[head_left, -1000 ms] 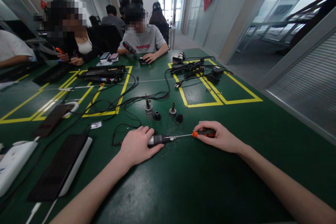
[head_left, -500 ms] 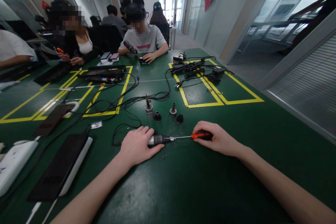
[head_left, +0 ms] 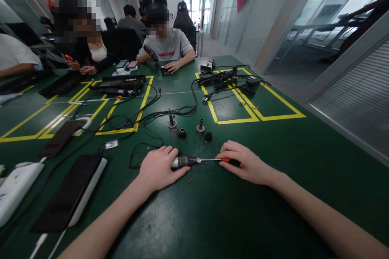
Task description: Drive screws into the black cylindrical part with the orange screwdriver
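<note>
My left hand is closed around a silver-and-black cylindrical tool handle, which lies level just above or on the table. A black cord runs close behind that hand. My right hand grips a screwdriver with an orange-and-black handle, fingertips at the front of the handle near the shaft. Its thin metal shaft points left and meets the metal end of the cylindrical handle. Beyond my hands stand two metal flanged parts with stems, beside two small black collars. Tiny bits lie near my left thumb.
Left of me are a dark phone on a white block, a power strip and another phone. Cables are heaped in a yellow-taped area. Across the green table, a person holds a power screwdriver.
My right hand has slid slightly left along the screwdriver, its fingers now nearer the shaft and covering more of the handle. My left hand has stayed in place.
</note>
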`<act>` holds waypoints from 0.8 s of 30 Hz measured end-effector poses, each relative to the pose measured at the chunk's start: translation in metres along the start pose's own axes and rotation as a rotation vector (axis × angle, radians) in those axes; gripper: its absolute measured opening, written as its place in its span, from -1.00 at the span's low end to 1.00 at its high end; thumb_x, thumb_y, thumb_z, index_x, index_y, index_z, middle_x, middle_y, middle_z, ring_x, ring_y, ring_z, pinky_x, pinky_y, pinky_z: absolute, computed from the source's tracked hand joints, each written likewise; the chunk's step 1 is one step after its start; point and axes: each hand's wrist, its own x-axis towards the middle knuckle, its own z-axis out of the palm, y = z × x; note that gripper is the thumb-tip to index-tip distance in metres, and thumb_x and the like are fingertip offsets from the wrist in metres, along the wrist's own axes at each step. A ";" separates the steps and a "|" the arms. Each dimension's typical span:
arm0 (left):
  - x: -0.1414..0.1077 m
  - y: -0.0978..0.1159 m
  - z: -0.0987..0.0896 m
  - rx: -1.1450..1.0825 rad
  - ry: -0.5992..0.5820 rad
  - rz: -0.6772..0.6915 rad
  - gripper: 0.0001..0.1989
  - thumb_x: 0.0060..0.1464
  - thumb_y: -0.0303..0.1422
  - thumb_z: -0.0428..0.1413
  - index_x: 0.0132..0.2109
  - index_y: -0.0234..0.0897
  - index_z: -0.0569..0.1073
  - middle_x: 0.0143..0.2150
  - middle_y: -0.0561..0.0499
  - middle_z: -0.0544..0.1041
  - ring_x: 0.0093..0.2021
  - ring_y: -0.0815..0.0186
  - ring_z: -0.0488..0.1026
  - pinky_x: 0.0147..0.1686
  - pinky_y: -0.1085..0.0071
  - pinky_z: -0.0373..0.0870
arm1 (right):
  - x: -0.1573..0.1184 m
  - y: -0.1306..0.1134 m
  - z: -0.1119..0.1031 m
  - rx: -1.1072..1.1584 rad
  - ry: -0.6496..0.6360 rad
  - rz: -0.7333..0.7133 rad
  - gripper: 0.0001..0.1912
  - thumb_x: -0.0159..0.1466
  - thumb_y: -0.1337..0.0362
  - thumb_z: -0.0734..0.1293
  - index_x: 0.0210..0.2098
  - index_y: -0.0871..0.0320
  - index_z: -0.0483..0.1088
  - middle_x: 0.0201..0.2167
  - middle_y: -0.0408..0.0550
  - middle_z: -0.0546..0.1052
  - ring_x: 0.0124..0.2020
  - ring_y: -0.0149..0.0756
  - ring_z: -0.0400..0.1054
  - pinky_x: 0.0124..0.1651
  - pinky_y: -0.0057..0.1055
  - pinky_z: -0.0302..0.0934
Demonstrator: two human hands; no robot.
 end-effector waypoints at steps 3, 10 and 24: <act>0.000 0.000 0.000 -0.003 0.008 0.002 -0.54 0.27 0.11 0.08 -0.20 -0.23 0.46 -0.19 -0.08 0.61 -0.13 0.05 0.59 -0.21 0.20 0.48 | 0.001 -0.002 0.001 -0.020 0.010 -0.006 -0.78 0.48 0.29 0.27 -0.16 0.13 0.56 -0.25 0.03 0.56 -0.23 -0.17 0.41 -0.21 -0.23 0.35; 0.000 -0.001 0.002 -0.003 0.022 0.003 -0.55 0.26 0.10 0.10 -0.21 -0.23 0.46 -0.21 -0.08 0.61 -0.15 0.06 0.59 -0.23 0.22 0.47 | 0.004 -0.005 0.004 -0.092 0.083 -0.040 -0.75 0.47 0.35 0.25 -0.22 0.15 0.58 -0.24 0.06 0.56 -0.23 -0.17 0.41 -0.24 -0.24 0.35; 0.000 -0.001 0.000 -0.003 0.010 -0.003 -0.54 0.27 0.11 0.09 -0.20 -0.23 0.47 -0.20 -0.09 0.61 -0.15 0.04 0.59 -0.23 0.20 0.47 | 0.006 -0.012 0.005 -0.167 0.178 -0.062 -0.80 0.38 0.42 0.33 -0.28 0.15 0.61 -0.27 0.06 0.58 -0.22 -0.15 0.41 -0.22 -0.22 0.40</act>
